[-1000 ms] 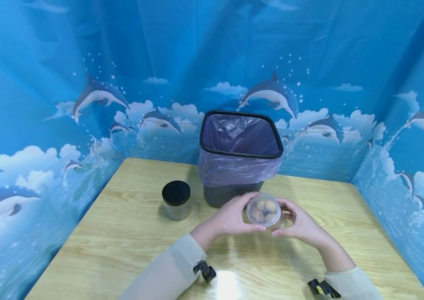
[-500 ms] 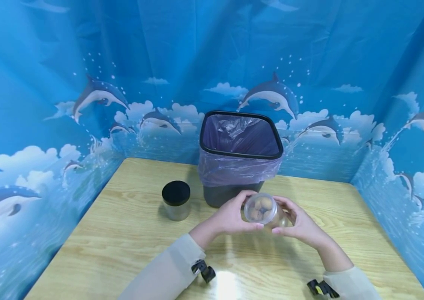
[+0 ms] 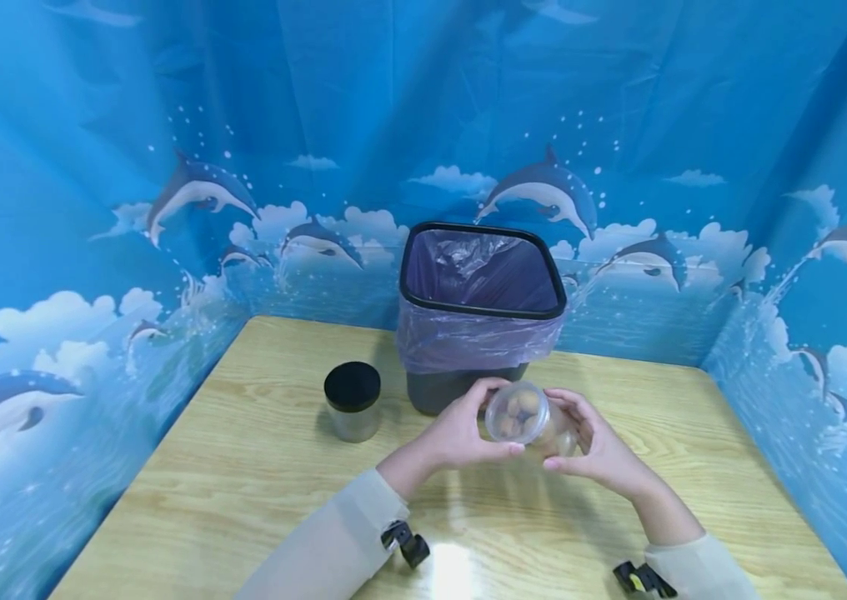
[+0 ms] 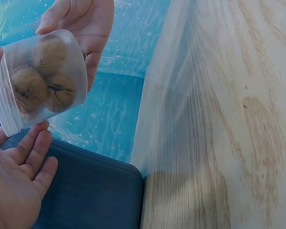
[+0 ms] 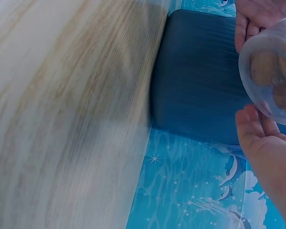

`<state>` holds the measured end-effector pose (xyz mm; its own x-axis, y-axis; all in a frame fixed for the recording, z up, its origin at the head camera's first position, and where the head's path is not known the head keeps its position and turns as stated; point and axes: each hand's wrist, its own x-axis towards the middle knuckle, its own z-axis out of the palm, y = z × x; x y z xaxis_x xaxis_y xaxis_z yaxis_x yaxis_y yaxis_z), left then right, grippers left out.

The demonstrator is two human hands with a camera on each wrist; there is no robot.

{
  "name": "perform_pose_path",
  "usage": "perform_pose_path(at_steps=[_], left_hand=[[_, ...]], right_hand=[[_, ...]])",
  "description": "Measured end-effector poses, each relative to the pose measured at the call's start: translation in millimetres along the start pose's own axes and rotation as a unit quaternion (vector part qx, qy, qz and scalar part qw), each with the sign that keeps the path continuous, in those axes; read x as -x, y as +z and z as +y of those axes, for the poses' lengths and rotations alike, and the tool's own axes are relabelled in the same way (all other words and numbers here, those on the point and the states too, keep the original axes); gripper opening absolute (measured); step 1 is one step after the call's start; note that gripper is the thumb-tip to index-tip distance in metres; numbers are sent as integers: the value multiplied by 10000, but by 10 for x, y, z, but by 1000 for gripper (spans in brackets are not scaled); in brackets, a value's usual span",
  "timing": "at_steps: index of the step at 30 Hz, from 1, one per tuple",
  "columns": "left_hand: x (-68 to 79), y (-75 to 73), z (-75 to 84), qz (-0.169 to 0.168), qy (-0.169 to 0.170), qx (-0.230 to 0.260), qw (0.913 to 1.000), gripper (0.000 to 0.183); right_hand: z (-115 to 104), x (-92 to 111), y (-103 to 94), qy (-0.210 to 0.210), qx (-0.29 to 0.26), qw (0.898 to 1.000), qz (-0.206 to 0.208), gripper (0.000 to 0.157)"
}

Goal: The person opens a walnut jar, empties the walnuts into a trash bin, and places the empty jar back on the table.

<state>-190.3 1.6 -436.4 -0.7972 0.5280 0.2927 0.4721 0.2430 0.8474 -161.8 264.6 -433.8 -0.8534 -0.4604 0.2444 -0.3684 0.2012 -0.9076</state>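
Both hands hold a translucent plastic jar (image 3: pixel 560 435) above the table, in front of the bin. The jar lies tilted, its clear round lid end (image 3: pixel 515 412) facing left and up. Several walnuts (image 4: pixel 31 88) show through its wall. My left hand (image 3: pixel 459 432) holds the lid end between thumb and fingers. Around the base end curl the thumb and fingers of my right hand (image 3: pixel 602 448). In the right wrist view the jar's round base (image 5: pixel 271 71) sits above the right fingers, partly cut off by the frame edge.
A dark bin (image 3: pixel 434 392) with a purple liner bag (image 3: pixel 479 337) and black rim stands behind the hands. Left of it stands a clear jar with a black lid (image 3: pixel 352 387). Dolphin-print curtains (image 3: pixel 318 125) enclose the wooden table (image 3: pixel 243 467).
The jar has tipped further over: its lid end has turned left and more of its side shows. Both hands have shifted only slightly.
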Motion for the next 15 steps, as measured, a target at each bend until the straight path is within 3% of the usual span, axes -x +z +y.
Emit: perform_pose_path(at_steps=[15], left_hand=[[13,-31,-14,-56,97,-80,9999,87]], right_hand=[[33,-42,20,-639,-309,9974,123,81]])
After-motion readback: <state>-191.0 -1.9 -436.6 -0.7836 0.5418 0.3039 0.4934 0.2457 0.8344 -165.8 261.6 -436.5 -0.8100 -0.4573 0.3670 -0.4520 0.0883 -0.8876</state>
